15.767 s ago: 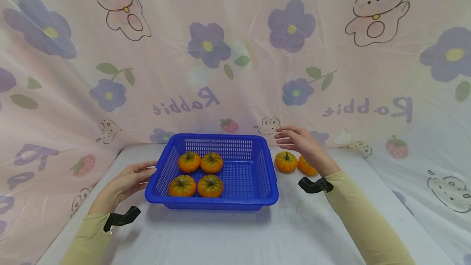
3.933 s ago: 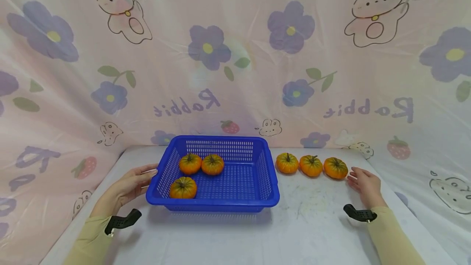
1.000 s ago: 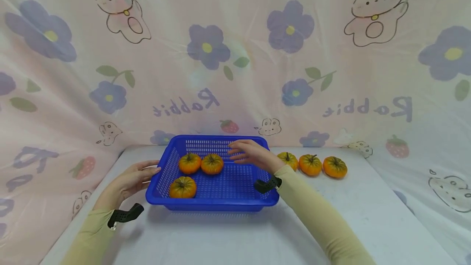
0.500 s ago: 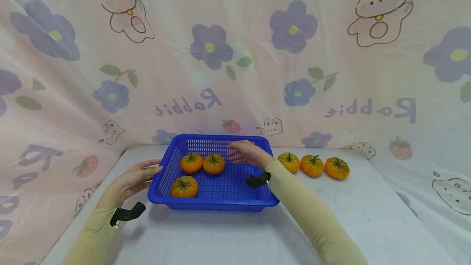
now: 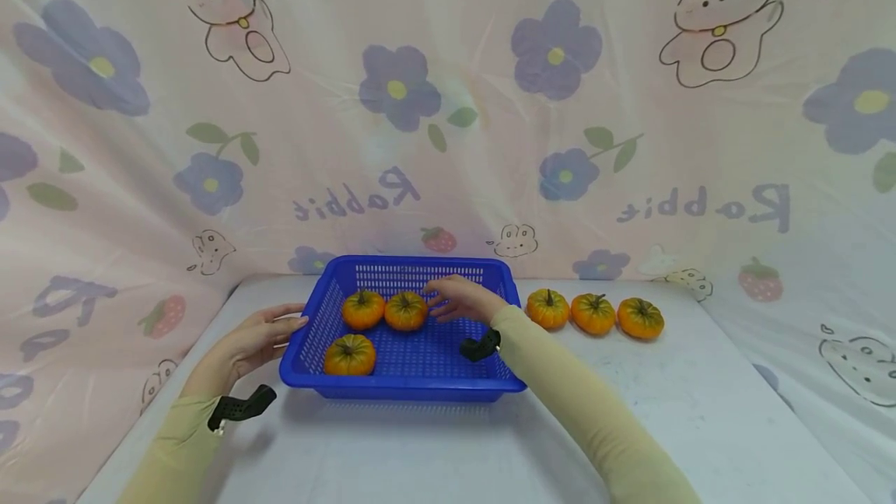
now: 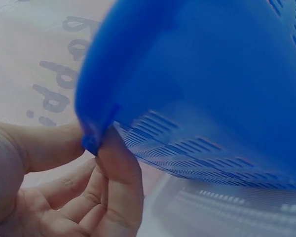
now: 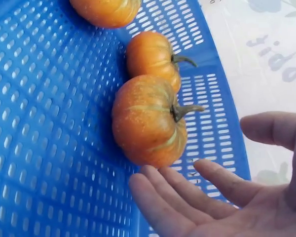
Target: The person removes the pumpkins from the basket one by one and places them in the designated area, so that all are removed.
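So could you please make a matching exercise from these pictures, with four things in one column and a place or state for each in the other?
Things:
1. left hand
2. right hand
3. blue basket
4. row of three pumpkins

Places or states:
A. on the table, to the right of the basket
B. open, next to a pumpkin inside the basket
C. holds three pumpkins
D. holds the left rim of the basket

Pairs: 1-D, 2-B, 3-C, 4-A
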Demonstrator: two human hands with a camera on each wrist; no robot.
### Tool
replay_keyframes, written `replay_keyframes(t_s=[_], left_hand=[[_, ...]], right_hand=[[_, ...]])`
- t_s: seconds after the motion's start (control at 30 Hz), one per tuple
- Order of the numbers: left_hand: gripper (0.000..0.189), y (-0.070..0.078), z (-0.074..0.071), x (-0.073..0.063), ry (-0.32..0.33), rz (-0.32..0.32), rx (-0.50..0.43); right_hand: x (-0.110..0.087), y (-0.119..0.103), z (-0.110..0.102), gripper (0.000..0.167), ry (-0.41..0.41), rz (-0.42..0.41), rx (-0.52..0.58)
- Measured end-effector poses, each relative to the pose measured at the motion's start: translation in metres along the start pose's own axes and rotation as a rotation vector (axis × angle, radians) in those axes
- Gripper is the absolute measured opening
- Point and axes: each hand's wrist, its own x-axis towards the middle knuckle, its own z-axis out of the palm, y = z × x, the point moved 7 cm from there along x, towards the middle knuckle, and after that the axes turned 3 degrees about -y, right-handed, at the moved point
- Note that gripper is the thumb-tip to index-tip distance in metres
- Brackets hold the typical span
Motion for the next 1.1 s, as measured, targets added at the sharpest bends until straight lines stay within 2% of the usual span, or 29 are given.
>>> replay_keyframes(t_s=[0.23,0.53,0.73,1.1], left_hand=[[0.067,0.0,0.002,-0.002,0.01,-0.009,-0.001],[0.066,0.001,0.005,-0.002,-0.024,0.005,-0.008],[0.067,0.0,0.002,-0.002,0.014,-0.008,-0.002],[0.066,0.001,0.001,-0.001,0.011,-0.006,0.01]], right_hand=[[0.003,0.002,-0.001,0.047,0.005,0.029,-0.032],[0.011,0.008,0.0,0.047,-0.007,0.053,-0.042],[0.016,0.012,0.005,0.048,-0.014,0.072,0.018],[0.017,0.018,0.007,0.045,0.029,0.12,0.102]])
